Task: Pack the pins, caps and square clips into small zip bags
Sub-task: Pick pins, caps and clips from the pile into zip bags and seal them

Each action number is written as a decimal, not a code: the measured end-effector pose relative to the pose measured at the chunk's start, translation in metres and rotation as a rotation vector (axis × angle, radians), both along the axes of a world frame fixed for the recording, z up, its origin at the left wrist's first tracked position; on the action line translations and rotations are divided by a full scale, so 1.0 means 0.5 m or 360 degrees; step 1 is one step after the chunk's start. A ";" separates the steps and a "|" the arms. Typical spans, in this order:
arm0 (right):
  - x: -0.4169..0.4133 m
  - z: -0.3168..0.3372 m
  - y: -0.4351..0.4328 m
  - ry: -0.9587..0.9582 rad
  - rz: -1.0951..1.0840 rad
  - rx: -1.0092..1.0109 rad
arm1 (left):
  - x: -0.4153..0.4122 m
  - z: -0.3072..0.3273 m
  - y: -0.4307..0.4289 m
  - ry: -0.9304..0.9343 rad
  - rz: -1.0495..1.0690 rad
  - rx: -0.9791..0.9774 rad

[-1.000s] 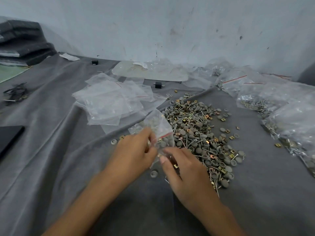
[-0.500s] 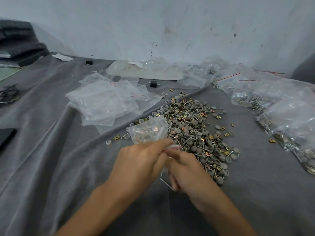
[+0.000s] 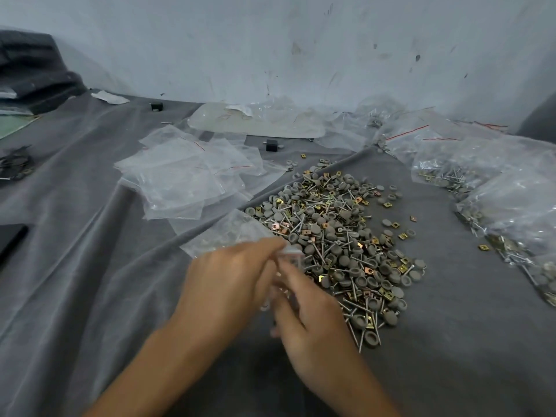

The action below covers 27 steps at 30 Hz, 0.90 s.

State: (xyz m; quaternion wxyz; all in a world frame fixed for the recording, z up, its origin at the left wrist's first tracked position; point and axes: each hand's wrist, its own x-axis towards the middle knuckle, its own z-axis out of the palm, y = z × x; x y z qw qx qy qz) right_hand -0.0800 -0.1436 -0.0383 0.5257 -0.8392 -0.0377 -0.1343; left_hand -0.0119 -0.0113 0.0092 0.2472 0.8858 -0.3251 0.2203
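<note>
The small zip bag (image 3: pixel 231 233) is up off the grey cloth (image 3: pixel 90 281), just left of the loose pile of pins, caps and square clips (image 3: pixel 337 230), with its body pointing away to the left and a few parts showing dimly through the plastic. The left hand (image 3: pixel 228 281) grips it at the mouth, fingers curled and pinching the rim. The right hand (image 3: pixel 307 314) has come up from the near edge of the pile, where it lay a second ago, and its fingertips now meet the left hand at the bag's mouth. Blur hides whether they pinch parts, the rim, or nothing. That shift suggests a fresh pick is being fed into the bag, or the zip is about to be pressed, so this bag seems close to done. A stack of empty bags (image 3: pixel 186 182) waits beyond, and filled bags (image 3: pixel 493 188) lie to the right. Much of the pile remains.
</note>
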 end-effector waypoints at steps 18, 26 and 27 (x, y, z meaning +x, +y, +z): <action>0.118 0.035 -0.156 0.0279 -0.0374 -0.1295 | 0.088 -0.037 0.028 0.0176 0.0432 -0.0045; 0.122 0.036 -0.148 0.0279 -0.0380 -0.1126 | 0.091 -0.044 0.026 0.0255 0.0310 -0.0077; 0.121 0.037 -0.149 0.0271 -0.0373 -0.1093 | 0.091 -0.046 0.027 0.0324 0.0290 -0.0057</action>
